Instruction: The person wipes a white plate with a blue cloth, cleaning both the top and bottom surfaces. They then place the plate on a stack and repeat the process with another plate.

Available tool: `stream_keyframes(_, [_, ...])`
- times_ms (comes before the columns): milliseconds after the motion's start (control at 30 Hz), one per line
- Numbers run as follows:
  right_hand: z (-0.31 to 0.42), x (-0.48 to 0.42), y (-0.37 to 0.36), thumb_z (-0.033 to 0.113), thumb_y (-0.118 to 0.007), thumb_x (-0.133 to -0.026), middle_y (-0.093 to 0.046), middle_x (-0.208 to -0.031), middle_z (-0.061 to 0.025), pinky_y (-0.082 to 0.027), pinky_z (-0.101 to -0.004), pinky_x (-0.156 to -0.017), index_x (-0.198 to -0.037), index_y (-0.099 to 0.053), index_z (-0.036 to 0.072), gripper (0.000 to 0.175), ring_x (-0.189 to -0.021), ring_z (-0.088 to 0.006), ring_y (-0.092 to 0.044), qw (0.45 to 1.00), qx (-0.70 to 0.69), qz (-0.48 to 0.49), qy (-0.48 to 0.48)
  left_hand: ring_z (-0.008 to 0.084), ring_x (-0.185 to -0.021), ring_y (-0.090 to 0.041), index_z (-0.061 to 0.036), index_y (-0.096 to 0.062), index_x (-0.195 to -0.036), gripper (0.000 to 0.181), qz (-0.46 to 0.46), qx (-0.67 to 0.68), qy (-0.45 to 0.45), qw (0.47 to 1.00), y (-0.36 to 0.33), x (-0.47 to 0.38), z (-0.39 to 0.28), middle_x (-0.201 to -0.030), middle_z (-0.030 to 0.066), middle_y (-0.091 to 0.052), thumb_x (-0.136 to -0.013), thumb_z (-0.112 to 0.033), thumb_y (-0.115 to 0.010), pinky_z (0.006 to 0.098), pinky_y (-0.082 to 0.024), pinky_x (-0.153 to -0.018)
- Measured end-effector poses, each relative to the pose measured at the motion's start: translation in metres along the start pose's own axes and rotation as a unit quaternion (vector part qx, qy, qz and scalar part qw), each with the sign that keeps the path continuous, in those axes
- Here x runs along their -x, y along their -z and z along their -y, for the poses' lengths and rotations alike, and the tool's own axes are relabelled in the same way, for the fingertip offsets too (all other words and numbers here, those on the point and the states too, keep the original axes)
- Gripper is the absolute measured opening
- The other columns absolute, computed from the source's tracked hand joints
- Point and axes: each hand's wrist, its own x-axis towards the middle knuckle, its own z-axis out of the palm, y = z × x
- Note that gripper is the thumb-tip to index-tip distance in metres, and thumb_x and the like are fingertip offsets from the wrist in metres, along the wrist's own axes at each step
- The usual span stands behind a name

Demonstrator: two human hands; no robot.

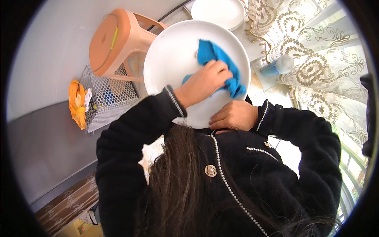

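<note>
A large round white plate (pixel 168 56) is in front of my chest, its near rim close to my black jacket. On its inner face lies a crumpled blue cloth (pixel 217 53). My left hand (pixel 207 80) reaches across the plate and grips this cloth with bent fingers, pressing it onto the surface right of the middle. My right hand (pixel 234 115) holds the near right rim, with fingers lying over the edge; part of its grip is hidden beside the jacket. What supports the plate from below is hidden.
An orange plastic stool (pixel 106 44) stands left, beside a metal mesh basket (pixel 112 103) with an orange bag (pixel 77 103) at its side. Another white plate (pixel 217 13) lies beyond. A blue bottle-like container (pixel 271 68) stands right, near patterned curtains (pixel 314 68).
</note>
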Motion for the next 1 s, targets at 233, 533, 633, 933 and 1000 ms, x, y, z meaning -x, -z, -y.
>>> stream_keyframes(233, [0.005, -0.004, 0.004, 0.031, -0.059, -0.097, -0.072, -0.111, -0.0119, -0.056, -0.0378, -0.088, -0.106, -0.071, 0.003, 0.031, -0.106, -0.0272, -0.069, 0.999, 0.006, 0.032, -0.026, 0.0335, -0.106, -0.056, -0.0067, -0.062, -0.112, 0.033, -0.133, -0.238, 0.058, 0.960, 0.031, -0.034, 0.073, -0.110, 0.0123, -0.059, -0.080, -0.005, -0.071, 0.0413, -0.046, -0.095])
stream_keyframes(533, [0.009, -0.006, 0.008, 0.031, -0.058, -0.097, -0.072, -0.112, -0.0121, -0.055, -0.0383, -0.090, -0.107, -0.070, 0.003, 0.033, -0.108, -0.0280, -0.068, 0.998, 0.009, 0.049, -0.031, 0.0398, -0.099, -0.055, -0.0050, -0.058, -0.105, 0.027, -0.020, -0.243, 0.298, 0.923, 0.058, 0.130, 0.046, -0.103, 0.0174, -0.056, -0.081, -0.005, -0.069, 0.0474, -0.047, -0.085])
stream_keyframes(633, [0.007, -0.004, 0.006, 0.031, -0.058, -0.098, -0.072, -0.113, -0.0123, -0.055, -0.0384, -0.091, -0.108, -0.070, 0.002, 0.033, -0.109, -0.0281, -0.067, 0.998, 0.010, 0.051, -0.026, 0.0397, -0.098, -0.055, -0.0042, -0.057, -0.105, 0.030, 0.055, -0.131, 0.309, 0.940, 0.043, 0.155, 0.005, -0.103, 0.0174, -0.056, -0.079, -0.006, -0.071, 0.0470, -0.047, -0.085])
stream_keyframes(933, [0.004, -0.003, -0.001, 0.030, -0.060, -0.097, -0.071, -0.112, -0.0126, -0.055, -0.0386, -0.089, -0.106, -0.070, 0.002, 0.031, -0.107, -0.0291, -0.068, 0.999, 0.009, 0.037, -0.009, 0.0376, -0.098, -0.060, 0.0000, -0.059, -0.109, 0.027, -0.096, -0.086, 0.189, 0.973, 0.035, 0.041, 0.056, -0.104, 0.0194, -0.061, -0.090, -0.018, -0.067, 0.0425, -0.048, -0.085])
stream_keyframes(1000, [0.004, -0.003, 0.000, 0.030, -0.060, -0.097, -0.072, -0.111, -0.0129, -0.055, -0.0386, -0.088, -0.105, -0.070, 0.002, 0.031, -0.107, -0.0292, -0.068, 0.999, 0.000, 0.035, -0.015, 0.0381, -0.098, -0.059, -0.0008, -0.059, -0.109, 0.027, -0.137, -0.105, 0.171, 0.970, 0.029, -0.003, 0.066, -0.102, 0.0188, -0.061, -0.090, -0.018, -0.068, 0.0423, -0.048, -0.085])
